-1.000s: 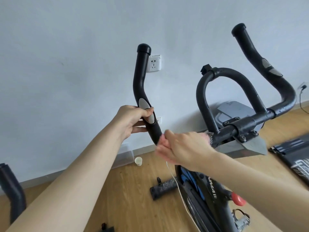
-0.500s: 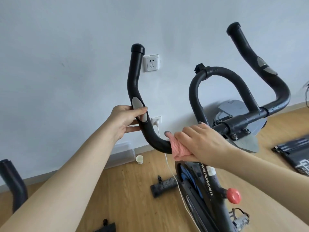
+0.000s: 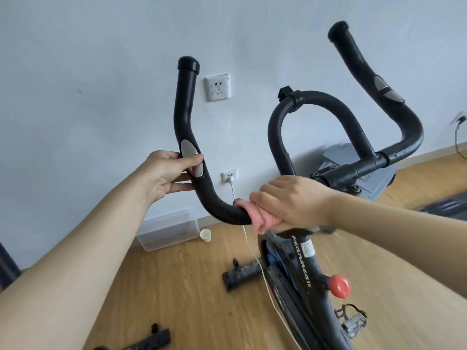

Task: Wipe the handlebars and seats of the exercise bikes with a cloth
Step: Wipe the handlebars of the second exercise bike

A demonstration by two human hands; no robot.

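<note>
— What's your left hand (image 3: pixel 168 174) doing?

— It grips the upright left arm of the handlebar (image 3: pixel 188 127). My thumb lies across the silver sensor plate (image 3: pixel 191 157) and my fingers curl round the back of the bar.

— And just to the right of that?

— The bar bends down and runs level. On the wall behind it are a socket (image 3: pixel 217 87) and a lower socket (image 3: pixel 229 176) with a white cable (image 3: pixel 255 253) hanging from it to the floor.

— Your right hand (image 3: pixel 290 199)?

— Closed over the pink cloth (image 3: pixel 260 217), which is wrapped round the level stretch of the handlebar near the middle of the bike (image 3: pixel 307 263). My fingers fold over the top of the cloth and press it onto the bar.

— So the hands are apart?

— Yes, each clamped on its own part of the same bar, with the bend between them.

— Farther right?

— The middle loop (image 3: pixel 313 102) and the right arm (image 3: pixel 374 82) of the handlebar, both untouched. Below is a red knob (image 3: pixel 339 286) on the frame.
</note>
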